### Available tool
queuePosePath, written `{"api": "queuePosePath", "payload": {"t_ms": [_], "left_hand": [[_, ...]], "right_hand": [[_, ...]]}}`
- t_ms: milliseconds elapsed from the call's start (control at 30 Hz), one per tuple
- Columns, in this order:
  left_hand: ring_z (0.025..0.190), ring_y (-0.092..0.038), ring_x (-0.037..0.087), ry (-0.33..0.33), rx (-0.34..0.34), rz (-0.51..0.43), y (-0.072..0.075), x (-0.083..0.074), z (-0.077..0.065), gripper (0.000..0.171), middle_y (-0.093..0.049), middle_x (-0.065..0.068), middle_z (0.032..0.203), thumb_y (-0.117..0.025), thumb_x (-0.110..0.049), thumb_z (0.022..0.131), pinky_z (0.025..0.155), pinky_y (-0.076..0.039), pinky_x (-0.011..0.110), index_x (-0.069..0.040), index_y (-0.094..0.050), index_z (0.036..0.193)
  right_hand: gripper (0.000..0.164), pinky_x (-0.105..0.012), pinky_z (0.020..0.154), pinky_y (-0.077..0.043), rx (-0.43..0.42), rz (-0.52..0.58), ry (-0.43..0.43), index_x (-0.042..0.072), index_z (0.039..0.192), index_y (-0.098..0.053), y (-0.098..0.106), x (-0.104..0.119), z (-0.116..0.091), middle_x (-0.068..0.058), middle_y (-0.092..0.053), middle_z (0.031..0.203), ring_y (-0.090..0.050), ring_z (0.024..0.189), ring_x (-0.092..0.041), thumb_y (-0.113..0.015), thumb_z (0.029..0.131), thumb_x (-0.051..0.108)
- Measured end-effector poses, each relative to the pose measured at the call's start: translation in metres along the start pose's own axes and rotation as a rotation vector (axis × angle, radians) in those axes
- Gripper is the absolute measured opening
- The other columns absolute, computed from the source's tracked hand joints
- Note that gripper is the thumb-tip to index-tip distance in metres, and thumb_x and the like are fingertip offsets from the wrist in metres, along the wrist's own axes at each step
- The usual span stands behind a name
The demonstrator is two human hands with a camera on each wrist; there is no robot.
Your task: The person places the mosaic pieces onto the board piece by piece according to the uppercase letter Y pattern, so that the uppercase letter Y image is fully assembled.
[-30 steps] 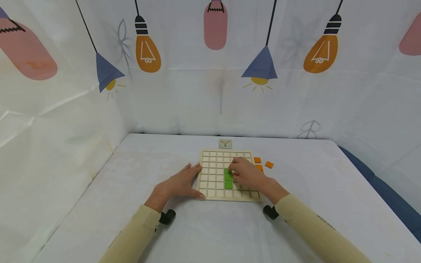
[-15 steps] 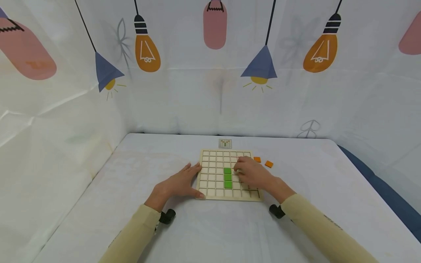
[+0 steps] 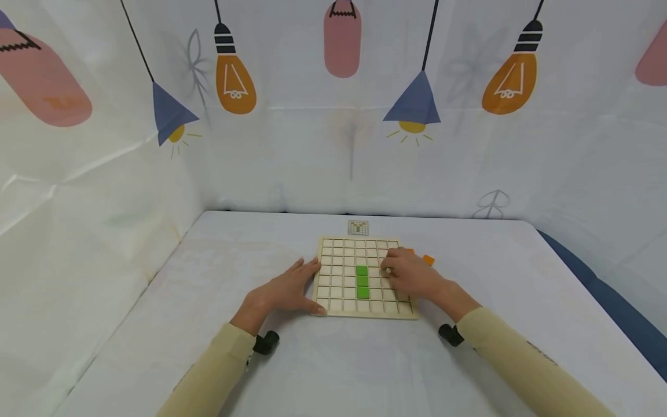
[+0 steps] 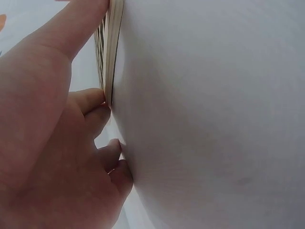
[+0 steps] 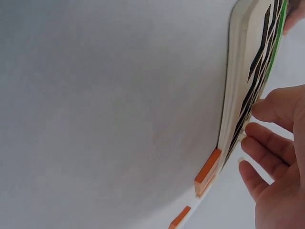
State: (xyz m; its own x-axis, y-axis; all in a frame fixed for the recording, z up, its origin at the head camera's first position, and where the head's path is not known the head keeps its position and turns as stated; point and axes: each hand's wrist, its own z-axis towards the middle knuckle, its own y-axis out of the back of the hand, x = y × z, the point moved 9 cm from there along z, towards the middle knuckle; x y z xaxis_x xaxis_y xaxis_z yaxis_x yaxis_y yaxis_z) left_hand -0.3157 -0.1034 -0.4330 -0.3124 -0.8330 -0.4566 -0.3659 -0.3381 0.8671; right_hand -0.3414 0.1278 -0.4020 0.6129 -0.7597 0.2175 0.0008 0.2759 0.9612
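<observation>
Since the frame from a second ago, the right hand (image 3: 411, 275) has shifted rightward across the board (image 3: 337, 281), leaving all three green tiles (image 3: 362, 280) in plain sight and covering part of the orange tiles (image 3: 428, 260). The left hand has stayed where it was.

The board, a pale gridded panel, lies flat just right of centre in the lower half of the frame. The green tiles sit on it in one short column. It looks light, stiff and probably wooden, so it could skid if nudged; its outer edges seem the best hold. The tiles look small, thin, hard and smooth, and are likely easiest to pinch by opposite sides.

The right hand hovers over the board's right half, its grip partly open, thumb and fingers slightly apart; no tile shows between them. The left hand (image 3: 286, 286) braces the left side, its grip spread wide, thumb at the lower left corner and fingers along the edge.

Farther out, the orange tiles lie beyond the board's right edge, and a small pattern card (image 3: 358, 227) lies just above it on the white tabletop (image 3: 250, 243).
</observation>
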Motion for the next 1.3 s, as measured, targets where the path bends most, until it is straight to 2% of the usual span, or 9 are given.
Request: {"api": "queuePosePath", "payload": {"t_ms": [100, 367, 500, 700, 833, 1067, 1167, 1300], "left_hand": [[0.157, -0.004, 0.03, 0.004, -0.001, -0.005, 0.0, 0.0, 0.0, 0.114, -0.015, -0.003, 0.168, -0.08, -0.061, 0.073, 0.125, -0.021, 0.051, -0.018, -0.021, 0.16], [0.157, -0.004, 0.029, 0.016, -0.003, -0.006, 0.0, 0.002, -0.001, 0.113, -0.015, -0.004, 0.168, -0.08, -0.061, 0.073, 0.125, -0.021, 0.051, -0.019, -0.021, 0.16], [0.157, -0.004, 0.028, 0.018, 0.0, -0.01, 0.0, 0.001, -0.001, 0.113, -0.014, -0.004, 0.168, -0.08, -0.06, 0.073, 0.124, -0.021, 0.051, -0.019, -0.021, 0.16], [0.157, -0.004, 0.029, 0.012, 0.003, -0.01, 0.001, -0.001, -0.002, 0.113, -0.015, -0.003, 0.168, -0.081, -0.059, 0.074, 0.125, -0.021, 0.051, -0.018, -0.021, 0.16], [0.157, -0.004, 0.029, 0.013, 0.002, -0.017, 0.002, -0.001, -0.002, 0.113, -0.015, -0.003, 0.168, -0.081, -0.058, 0.074, 0.125, -0.021, 0.051, -0.018, -0.021, 0.16], [0.157, -0.004, 0.029, 0.018, 0.002, -0.016, 0.0, -0.001, -0.002, 0.113, -0.015, -0.003, 0.168, -0.081, -0.059, 0.073, 0.124, -0.021, 0.051, -0.019, -0.021, 0.16], [0.157, -0.004, 0.029, 0.017, -0.001, -0.016, 0.001, -0.001, -0.003, 0.113, -0.015, -0.003, 0.168, -0.081, -0.059, 0.074, 0.124, -0.021, 0.051, -0.019, -0.021, 0.16], [0.157, -0.004, 0.03, 0.01, 0.0, -0.013, 0.002, -0.002, -0.003, 0.112, -0.015, -0.002, 0.168, -0.081, -0.058, 0.074, 0.124, -0.021, 0.051, -0.018, -0.021, 0.16]], "right_hand": [[0.022, -0.033, 0.081, -0.05, -0.015, -0.008, 0.005, 0.012, 0.099, -0.075, 0.003, -0.003, -0.002, 0.002, -0.063, 0.097, -0.053, 0.091, -0.015, -0.064, 0.086, -0.002], [0.024, -0.035, 0.083, -0.05, 0.007, 0.008, -0.071, 0.015, 0.1, -0.074, 0.005, -0.021, -0.008, 0.002, -0.063, 0.1, -0.055, 0.096, -0.016, -0.062, 0.086, 0.0], [0.023, -0.035, 0.083, -0.05, -0.011, 0.006, -0.079, 0.013, 0.103, -0.075, 0.008, -0.027, -0.011, 0.001, -0.064, 0.101, -0.055, 0.094, -0.015, -0.065, 0.087, 0.0], [0.021, -0.035, 0.079, -0.049, -0.036, -0.013, -0.076, 0.012, 0.099, -0.075, 0.011, -0.033, -0.015, 0.0, -0.063, 0.096, -0.054, 0.089, -0.017, -0.065, 0.086, -0.001], [0.019, -0.039, 0.086, -0.052, -0.039, -0.03, -0.09, 0.013, 0.098, -0.075, 0.012, -0.038, -0.019, -0.002, -0.065, 0.101, -0.057, 0.095, -0.02, -0.065, 0.087, 0.001], [0.012, -0.038, 0.085, -0.052, -0.003, -0.071, -0.111, 0.015, 0.095, -0.075, 0.012, -0.043, -0.025, 0.0, -0.064, 0.098, -0.056, 0.093, -0.018, -0.069, 0.088, 0.007], [0.01, -0.04, 0.09, -0.052, 0.013, -0.08, -0.12, 0.017, 0.092, -0.074, 0.012, -0.043, -0.026, 0.001, -0.064, 0.098, -0.058, 0.096, -0.019, -0.071, 0.087, 0.009], [0.011, -0.039, 0.086, -0.051, 0.02, -0.091, -0.123, 0.018, 0.092, -0.073, 0.012, -0.043, -0.028, 0.003, -0.064, 0.095, -0.056, 0.091, -0.017, -0.071, 0.086, 0.009]]}}
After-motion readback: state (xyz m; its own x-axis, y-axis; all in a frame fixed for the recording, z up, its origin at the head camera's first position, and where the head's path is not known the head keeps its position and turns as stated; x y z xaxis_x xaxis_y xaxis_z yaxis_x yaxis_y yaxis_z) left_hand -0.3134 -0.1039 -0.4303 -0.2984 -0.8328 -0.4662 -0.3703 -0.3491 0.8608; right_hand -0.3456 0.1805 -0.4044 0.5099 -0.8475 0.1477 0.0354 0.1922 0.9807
